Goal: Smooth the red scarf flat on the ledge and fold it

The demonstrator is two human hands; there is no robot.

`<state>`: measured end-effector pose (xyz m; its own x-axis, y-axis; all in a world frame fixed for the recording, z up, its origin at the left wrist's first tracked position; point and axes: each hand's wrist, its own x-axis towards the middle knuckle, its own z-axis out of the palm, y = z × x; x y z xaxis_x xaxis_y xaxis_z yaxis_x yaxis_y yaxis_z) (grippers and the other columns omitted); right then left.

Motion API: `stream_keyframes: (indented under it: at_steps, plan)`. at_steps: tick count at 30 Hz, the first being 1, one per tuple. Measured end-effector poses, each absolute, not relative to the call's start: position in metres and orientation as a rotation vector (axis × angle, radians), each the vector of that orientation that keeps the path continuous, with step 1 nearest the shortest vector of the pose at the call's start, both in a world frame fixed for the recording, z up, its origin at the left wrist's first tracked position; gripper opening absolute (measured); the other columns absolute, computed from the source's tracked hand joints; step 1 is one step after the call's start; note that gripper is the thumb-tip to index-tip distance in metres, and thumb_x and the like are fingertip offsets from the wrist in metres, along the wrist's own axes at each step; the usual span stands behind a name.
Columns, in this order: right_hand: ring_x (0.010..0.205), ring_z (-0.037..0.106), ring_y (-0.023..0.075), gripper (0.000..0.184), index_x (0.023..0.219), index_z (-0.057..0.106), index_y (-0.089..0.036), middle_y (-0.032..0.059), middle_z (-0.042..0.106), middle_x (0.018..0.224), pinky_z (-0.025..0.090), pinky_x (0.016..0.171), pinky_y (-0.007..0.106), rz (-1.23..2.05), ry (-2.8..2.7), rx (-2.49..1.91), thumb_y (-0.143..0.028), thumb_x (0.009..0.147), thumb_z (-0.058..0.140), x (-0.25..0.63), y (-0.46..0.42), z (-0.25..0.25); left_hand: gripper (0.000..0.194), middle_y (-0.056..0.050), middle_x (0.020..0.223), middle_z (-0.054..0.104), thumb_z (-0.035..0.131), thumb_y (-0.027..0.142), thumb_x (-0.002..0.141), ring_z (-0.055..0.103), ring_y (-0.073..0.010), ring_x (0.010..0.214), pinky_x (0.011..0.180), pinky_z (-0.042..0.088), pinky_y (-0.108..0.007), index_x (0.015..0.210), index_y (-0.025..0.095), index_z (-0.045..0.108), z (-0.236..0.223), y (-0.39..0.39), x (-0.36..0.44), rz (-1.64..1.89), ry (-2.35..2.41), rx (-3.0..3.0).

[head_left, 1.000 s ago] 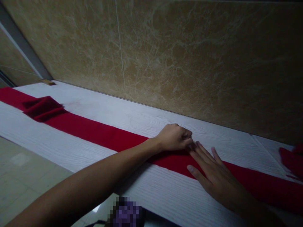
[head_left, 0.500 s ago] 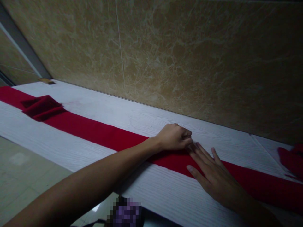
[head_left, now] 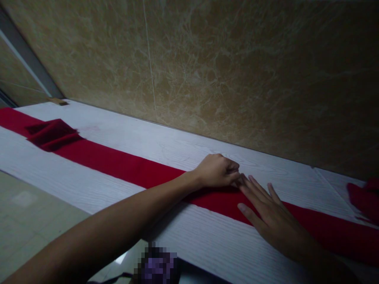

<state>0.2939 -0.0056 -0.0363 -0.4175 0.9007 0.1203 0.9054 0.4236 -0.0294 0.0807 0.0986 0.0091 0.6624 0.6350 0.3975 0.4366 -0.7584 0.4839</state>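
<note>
Left hand [head_left: 219, 171]: I am keeping it curled like a fist above the red strip [head_left: 118, 161], near its edge on the wall side; I cannot tell if the fingers are pinching some of the fabric.
Right hand [head_left: 272, 213]: it is opening flat with the fingers spread, reaching across the same strip; the longest fingers are meeting the fist or lying just beside it, which one I cannot say. It is not gripping anything.
Place of strip: it is running lengthwise on the white worktop [head_left: 177, 140], between the wall-side edge and the near edge, and passing under both my hands.
Gathered part [head_left: 53, 135]: toward the left end of the worktop, some red fabric is lying in loose folds over the strip.
Second red cloth [head_left: 364, 199]: it is resting toward the right, close to the wall-side edge, apart from my hands.
Small wooden piece [head_left: 59, 101]: it is sitting at the far left corner, beside the grey post [head_left: 32, 59].
Wall [head_left: 207, 71]: brown marbled panels are rising directly behind the worktop.
Below: past the near edge, the pale tiled floor [head_left: 26, 225] is showing, and a purple and black thing [head_left: 156, 266] is appearing there, too pixelated to recognise. A dark cord [head_left: 115, 279] is lying to its left.
</note>
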Motion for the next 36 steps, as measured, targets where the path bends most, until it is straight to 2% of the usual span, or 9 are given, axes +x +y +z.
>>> stream_keyframes:
  at_steps: [5,8,13,17,24,29,36]
  plan:
    - [0.154,0.022,0.0292,0.065,0.160,0.032,-0.026,0.0076,0.033,0.164,0.020,0.121,0.068,-0.035,-2.542,-1.617,-0.059,0.105,0.027,0.295,-0.005,-0.032,0.031,0.006,0.051,0.036,0.056,0.024,0.085,0.029,-0.0096,0.050,0.056,0.018,-0.028,0.057,0.018,0.042,0.008,0.098,0.080,0.842,0.822,2.509]
    - [0.154,0.023,0.0291,0.067,0.158,0.037,-0.025,0.0075,0.033,0.164,0.018,0.121,0.068,-0.049,-2.507,-1.638,-0.062,0.104,0.025,0.296,-0.004,-0.031,0.032,0.006,0.051,0.035,0.056,0.023,0.085,0.028,-0.0098,0.050,0.056,0.017,-0.028,0.057,0.018,0.040,0.008,0.098,0.080,0.850,0.815,2.513]
    - [0.153,0.025,0.0294,0.067,0.155,0.042,-0.024,0.0085,0.036,0.163,0.018,0.121,0.067,-0.013,-2.522,-1.664,-0.062,0.103,0.025,0.300,-0.003,-0.030,0.031,0.006,0.051,0.038,0.055,0.022,0.085,0.028,-0.0099,0.050,0.056,0.018,-0.028,0.056,0.019,0.043,0.009,0.098,0.081,0.813,0.841,2.531]
    - [0.153,0.025,0.0294,0.063,0.156,0.041,-0.027,0.0072,0.034,0.164,0.018,0.122,0.067,-0.029,-2.460,-1.681,-0.059,0.104,0.027,0.304,-0.003,-0.028,0.032,0.005,0.051,0.041,0.055,0.023,0.085,0.029,-0.0102,0.050,0.056,0.019,-0.028,0.056,0.019,0.043,0.009,0.098,0.081,0.806,0.839,2.546]
    - [0.154,0.024,0.0306,0.062,0.156,0.041,-0.025,0.0078,0.032,0.165,0.020,0.121,0.068,0.005,-2.474,-1.693,-0.056,0.104,0.028,0.313,-0.002,-0.033,0.032,0.004,0.053,0.045,0.055,0.025,0.086,0.032,-0.0111,0.051,0.056,0.020,-0.028,0.056,0.019,0.046,0.011,0.098,0.081,0.750,0.871,2.555]
    - [0.153,0.026,0.0320,0.062,0.154,0.046,-0.025,0.0085,0.036,0.163,0.019,0.120,0.069,-0.016,-2.492,-1.687,-0.057,0.104,0.029,0.319,-0.002,-0.035,0.032,0.004,0.053,0.045,0.055,0.025,0.086,0.032,-0.0111,0.051,0.056,0.021,-0.028,0.056,0.019,0.047,0.011,0.097,0.081,0.734,0.868,2.557]
    - [0.153,0.024,0.0312,0.057,0.159,0.034,-0.032,0.0035,0.031,0.166,0.019,0.122,0.066,-0.114,-2.444,-1.600,-0.049,0.105,0.032,0.318,-0.010,-0.020,0.032,0.005,0.052,0.038,0.056,0.023,0.085,0.028,-0.0107,0.051,0.056,0.020,-0.028,0.056,0.019,0.042,0.009,0.097,0.081,0.737,0.826,2.546]
